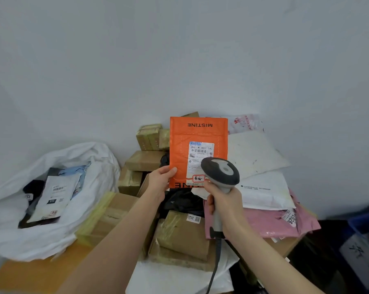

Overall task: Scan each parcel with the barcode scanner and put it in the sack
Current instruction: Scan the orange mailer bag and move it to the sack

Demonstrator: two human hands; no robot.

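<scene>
Just above the heap of parcels, our left hand (161, 179) pinches the lower left corner of an orange padded mailer (197, 134). The thumb is on the front and the fingers are behind, holding it upright with its shipping label (200, 153) facing us. Our right hand (224, 200) is wrapped round the grip of the corded barcode scanner (220, 171), whose head hangs in front of the label's lower right part.

We judge the mailer light, flat, cushioned and a little bendy, with a fairly smooth skin. A corner pinch looks enough for scanning, though a fuller hold along one edge would seem safer for the swing to the sack.

At our left the white sack (90, 162) lies open-mouthed on the wooden table (31, 272), with a white labelled pouch (54, 196) on top of dark and pale blue packets inside. Taped cardboard boxes (145, 160) are stacked between sack and hands. To the right, white mailers (262, 194) lie on a pink mailer (264, 221).
</scene>
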